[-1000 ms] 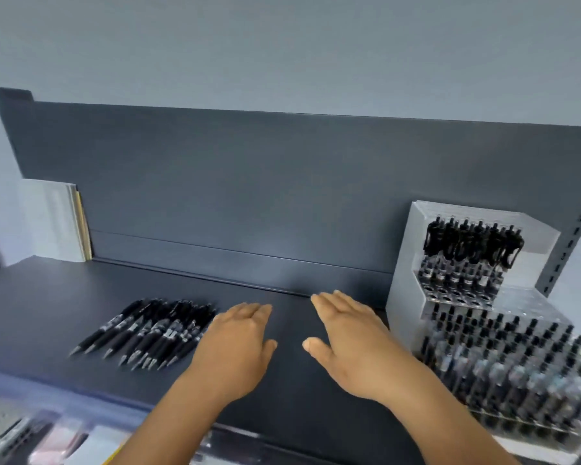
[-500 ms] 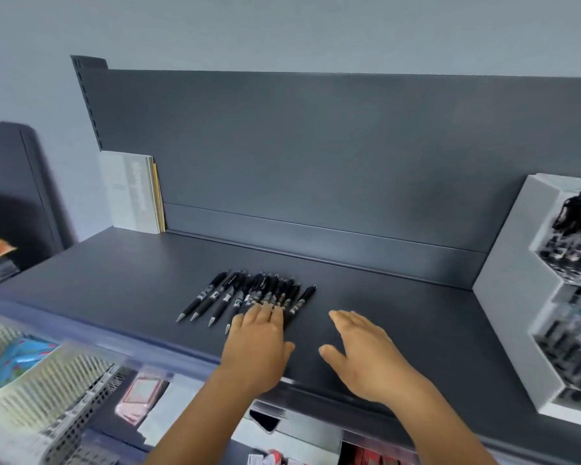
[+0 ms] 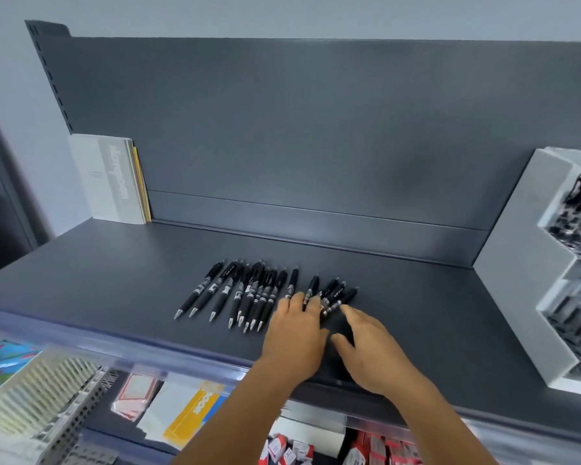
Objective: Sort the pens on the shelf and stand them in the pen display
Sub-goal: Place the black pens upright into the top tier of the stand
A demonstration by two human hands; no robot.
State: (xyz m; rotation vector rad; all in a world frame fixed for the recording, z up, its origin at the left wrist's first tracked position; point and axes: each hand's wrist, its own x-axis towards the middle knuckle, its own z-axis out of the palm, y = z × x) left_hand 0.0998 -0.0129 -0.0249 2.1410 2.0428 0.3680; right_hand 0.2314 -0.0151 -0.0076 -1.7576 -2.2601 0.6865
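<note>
Pens [image 3: 249,293] lie side by side, tips toward shelf [image 3: 114,280] edge. Left hand [image 3: 294,333] and right hand [image 3: 369,344], flat, fingers on rightmost pens.

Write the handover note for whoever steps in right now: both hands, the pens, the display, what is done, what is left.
Left hand: flat, straight fingers resting on the right end of the row of black retractable pens, gripping nothing.
Right hand: open, fingertips touching the few pens pushed aside at the right.
Pens: all lying on the dark grey shelf, silver tips toward the front edge.
White stepped pen display: at the right edge, blurred, already holding dark pens.
Done: a few pens separated from the main group.
Left: pick up the loose pens and stand them in the display.
</note>
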